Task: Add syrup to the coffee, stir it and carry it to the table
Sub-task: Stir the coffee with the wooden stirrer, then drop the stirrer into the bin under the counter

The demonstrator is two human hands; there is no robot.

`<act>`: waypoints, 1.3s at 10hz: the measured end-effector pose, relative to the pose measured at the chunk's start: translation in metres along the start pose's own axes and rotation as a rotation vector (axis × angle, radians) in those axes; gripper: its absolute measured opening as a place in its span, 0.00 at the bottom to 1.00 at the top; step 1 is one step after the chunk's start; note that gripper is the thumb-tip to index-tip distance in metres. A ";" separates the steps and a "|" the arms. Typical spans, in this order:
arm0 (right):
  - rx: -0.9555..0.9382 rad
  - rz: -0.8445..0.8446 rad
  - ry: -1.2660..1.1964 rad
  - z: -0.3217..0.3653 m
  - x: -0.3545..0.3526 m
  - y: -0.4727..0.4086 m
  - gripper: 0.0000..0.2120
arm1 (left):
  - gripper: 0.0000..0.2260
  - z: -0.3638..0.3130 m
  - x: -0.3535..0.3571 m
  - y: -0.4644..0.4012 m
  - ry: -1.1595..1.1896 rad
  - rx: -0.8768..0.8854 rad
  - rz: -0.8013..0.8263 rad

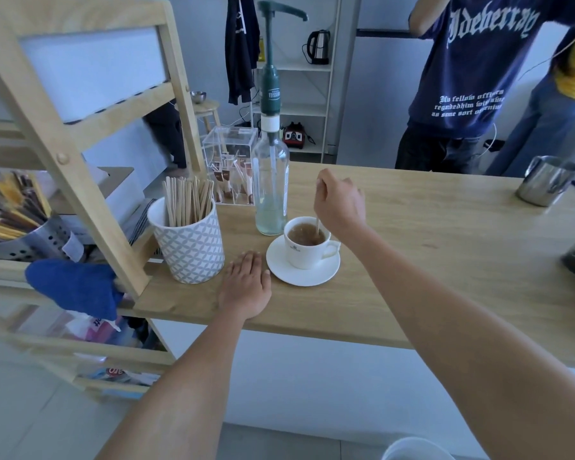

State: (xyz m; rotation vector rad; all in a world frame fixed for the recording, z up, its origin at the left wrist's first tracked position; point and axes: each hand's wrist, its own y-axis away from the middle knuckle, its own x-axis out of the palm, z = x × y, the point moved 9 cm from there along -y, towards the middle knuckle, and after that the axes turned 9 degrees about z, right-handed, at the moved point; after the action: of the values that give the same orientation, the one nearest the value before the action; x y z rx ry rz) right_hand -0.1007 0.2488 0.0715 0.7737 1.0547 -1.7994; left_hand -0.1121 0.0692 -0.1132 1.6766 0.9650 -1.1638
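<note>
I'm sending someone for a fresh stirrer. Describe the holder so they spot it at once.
On the wooden counter, look left of the syrup pump bottle and coffee cup. The stirrer holder is a white-and-grey diamond-patterned ceramic cup, the only one bristling with wooden sticks.

One cup [307, 242], one saucer [281, 265], one pump bottle [270, 180], two metal jugs [545, 184] (second barely visible).

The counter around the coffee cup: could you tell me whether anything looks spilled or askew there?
Nothing stands out. The cup sits upright on its saucer, with no visible spill on the counter. The right hand holds a stirrer in the coffee; the left hand rests flat beside the saucer.
</note>
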 end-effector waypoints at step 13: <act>1.101 -0.402 -1.346 -0.134 0.032 0.140 0.14 | 0.25 -0.008 -0.046 0.015 0.214 0.072 -0.092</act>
State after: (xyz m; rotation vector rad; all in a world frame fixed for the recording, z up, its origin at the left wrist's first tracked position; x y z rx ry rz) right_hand 0.0230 0.3220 -0.0624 -0.2508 -0.7808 -2.5048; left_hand -0.1086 0.0664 -0.0645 1.8594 1.1545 -1.1058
